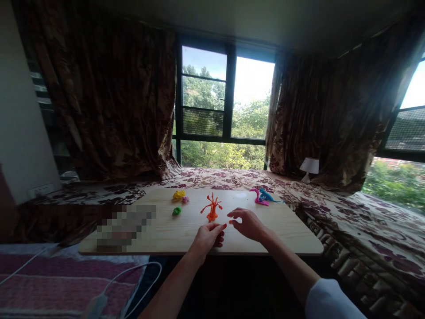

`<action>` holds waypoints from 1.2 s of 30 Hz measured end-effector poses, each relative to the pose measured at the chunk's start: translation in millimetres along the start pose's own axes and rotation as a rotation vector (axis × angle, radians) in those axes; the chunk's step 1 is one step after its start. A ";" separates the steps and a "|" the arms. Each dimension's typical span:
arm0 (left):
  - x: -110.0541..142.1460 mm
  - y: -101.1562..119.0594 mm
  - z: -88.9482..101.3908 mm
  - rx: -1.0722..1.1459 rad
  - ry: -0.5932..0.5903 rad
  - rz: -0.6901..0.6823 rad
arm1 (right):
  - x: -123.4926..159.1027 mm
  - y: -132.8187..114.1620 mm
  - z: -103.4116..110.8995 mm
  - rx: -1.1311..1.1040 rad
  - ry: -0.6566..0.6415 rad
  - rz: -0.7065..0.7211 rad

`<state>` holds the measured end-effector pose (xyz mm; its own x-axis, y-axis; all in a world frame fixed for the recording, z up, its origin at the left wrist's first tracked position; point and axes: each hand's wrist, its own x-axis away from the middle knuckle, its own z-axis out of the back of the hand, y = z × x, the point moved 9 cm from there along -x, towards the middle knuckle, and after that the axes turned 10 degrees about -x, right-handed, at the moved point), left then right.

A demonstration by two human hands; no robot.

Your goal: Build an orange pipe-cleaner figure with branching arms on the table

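Note:
An orange modelling clay figure (211, 214) stands upright on the light wooden table (195, 199), with several thin arms branching from its top. Just in front of it is my left hand (206, 237), its thumb and forefinger pinched together. A red-orange spot shows at that pinch; whether it is clay or a painted nail I cannot tell. To the right, my right hand (247, 223) hovers low over the table, thumb and fingers apart. A small orange bit (231, 221) shows at its thumb tip; I cannot tell if it is held, stuck there or lying on the table.
Yellow clay (178, 194), pink clay (185, 200) and green clay (177, 211) lie left of the figure. Magenta clay (259, 198) and blue clay (265, 195) lie at the back right. A blurred patch (128, 228) hides the table's left end. A small lamp (309, 166) stands beyond.

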<state>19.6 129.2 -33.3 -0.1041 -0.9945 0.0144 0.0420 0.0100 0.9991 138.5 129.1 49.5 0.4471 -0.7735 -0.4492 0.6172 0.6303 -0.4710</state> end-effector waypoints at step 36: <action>3.2 -1.7 0.3 0.064 -0.034 0.014 | 13.5 -37.0 -6.1 -0.060 -0.018 0.180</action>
<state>18.9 125.9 -34.9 -0.1378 -0.9901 0.0282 -0.0194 0.0312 0.9993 117.7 95.8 56.2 0.5586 -0.6486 -0.5170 0.4866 0.7610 -0.4290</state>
